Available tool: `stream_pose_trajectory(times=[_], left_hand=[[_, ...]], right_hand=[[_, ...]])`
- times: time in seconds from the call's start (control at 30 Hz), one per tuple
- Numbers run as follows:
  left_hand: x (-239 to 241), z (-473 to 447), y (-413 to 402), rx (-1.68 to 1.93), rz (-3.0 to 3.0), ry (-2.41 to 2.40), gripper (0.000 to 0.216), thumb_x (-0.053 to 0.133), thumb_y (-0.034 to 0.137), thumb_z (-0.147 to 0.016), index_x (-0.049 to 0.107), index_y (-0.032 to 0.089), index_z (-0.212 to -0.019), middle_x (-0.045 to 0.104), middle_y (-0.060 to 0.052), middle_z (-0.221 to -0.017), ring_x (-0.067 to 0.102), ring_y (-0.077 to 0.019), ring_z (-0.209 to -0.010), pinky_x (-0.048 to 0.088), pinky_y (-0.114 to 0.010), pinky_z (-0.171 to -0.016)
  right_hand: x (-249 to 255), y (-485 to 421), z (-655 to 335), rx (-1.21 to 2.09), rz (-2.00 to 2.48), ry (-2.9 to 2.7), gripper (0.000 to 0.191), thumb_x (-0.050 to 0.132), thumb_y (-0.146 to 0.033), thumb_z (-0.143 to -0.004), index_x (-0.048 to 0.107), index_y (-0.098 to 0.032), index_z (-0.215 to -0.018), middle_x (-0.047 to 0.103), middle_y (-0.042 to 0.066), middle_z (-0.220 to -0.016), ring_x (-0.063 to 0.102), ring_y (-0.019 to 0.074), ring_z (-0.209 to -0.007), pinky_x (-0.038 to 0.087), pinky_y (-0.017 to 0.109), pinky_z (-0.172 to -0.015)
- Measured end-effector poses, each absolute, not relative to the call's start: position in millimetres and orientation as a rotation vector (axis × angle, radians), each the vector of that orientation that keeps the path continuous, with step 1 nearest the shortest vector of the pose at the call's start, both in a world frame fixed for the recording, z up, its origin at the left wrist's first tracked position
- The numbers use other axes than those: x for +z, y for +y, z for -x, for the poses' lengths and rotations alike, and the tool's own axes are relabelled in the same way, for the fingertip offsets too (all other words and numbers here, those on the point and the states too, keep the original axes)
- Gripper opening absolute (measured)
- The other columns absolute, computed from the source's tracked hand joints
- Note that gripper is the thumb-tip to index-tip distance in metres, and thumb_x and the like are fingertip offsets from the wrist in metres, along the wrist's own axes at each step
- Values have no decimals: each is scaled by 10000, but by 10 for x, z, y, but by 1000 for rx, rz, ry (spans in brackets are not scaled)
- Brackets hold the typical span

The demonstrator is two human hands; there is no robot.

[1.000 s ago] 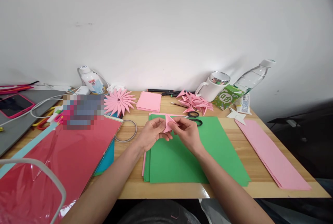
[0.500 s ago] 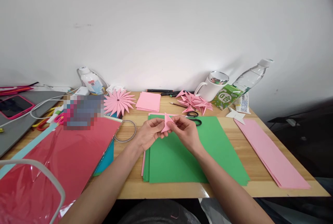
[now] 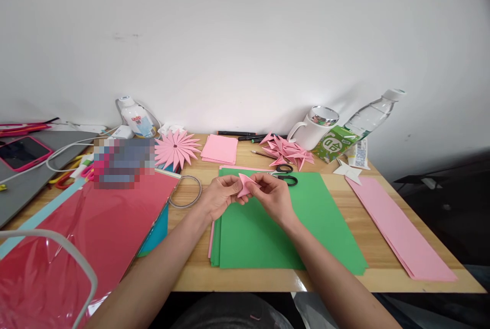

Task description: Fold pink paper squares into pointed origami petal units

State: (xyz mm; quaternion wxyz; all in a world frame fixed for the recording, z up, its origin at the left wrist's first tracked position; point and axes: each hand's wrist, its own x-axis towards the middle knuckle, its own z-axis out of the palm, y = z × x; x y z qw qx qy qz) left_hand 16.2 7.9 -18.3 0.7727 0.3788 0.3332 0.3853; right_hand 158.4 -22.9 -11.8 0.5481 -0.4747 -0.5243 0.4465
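Note:
Between my two hands is a small folded piece of pink paper (image 3: 245,185), held above a stack of green paper (image 3: 283,232). My left hand (image 3: 223,195) pinches its left side with thumb and fingers. On the other side, my right hand (image 3: 271,195) grips it, the thumb pressed on its face. Just behind the right hand lie black-handled scissors (image 3: 287,175), their blades partly hidden. A pile of folded pink paper pieces (image 3: 289,150) and a square stack of pink paper (image 3: 219,149) lie farther back. To the left is a many-pointed pink paper star (image 3: 176,147).
A white mug (image 3: 314,127), a green carton (image 3: 336,144) and a tilted water bottle (image 3: 373,112) stand at the back right. Pink paper strips (image 3: 398,227) lie along the right edge. Red paper in clear wrap (image 3: 115,222) and a phone (image 3: 25,153) occupy the left.
The pink paper has turned in my fingers: its tall upright point now sits lower and tilts, with another point toward the right. Both hands stay in nearly the same place.

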Motion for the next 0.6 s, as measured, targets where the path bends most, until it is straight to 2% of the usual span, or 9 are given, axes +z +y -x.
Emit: stream_pose_trajectory(times=[0.17,0.43,0.6], left_hand=[[-143,-186,48,907,-890,799,330,797,371,-544,628,107,-645,625,-21,-530,568,-116,-468,433,-230,-475],[-134,-125,86,844,-903,757,267,800,276,-537,630,114,-664,640,-20,-544,583,-122,-482,452,-247,-517],[-128,-130,81,858,-924,764,287,810,284,-522,621,112,-653,632,-16,-520,581,-122,-464,453,-245,-506]], right_hand=[[-124,-242,-1589,1029,1136,-1267,242,664,-392,-704,607,-156,-702,605,15,-653,558,132,-539,490,266,-518],[-129,-260,-1589,1012,1101,-1330,225,631,-379,-752,621,-154,-754,625,32,-697,583,144,-582,510,273,-551],[-114,-268,-1598,957,1101,-1388,214,624,-370,-759,627,-157,-750,628,33,-701,590,141,-582,515,266,-549]])
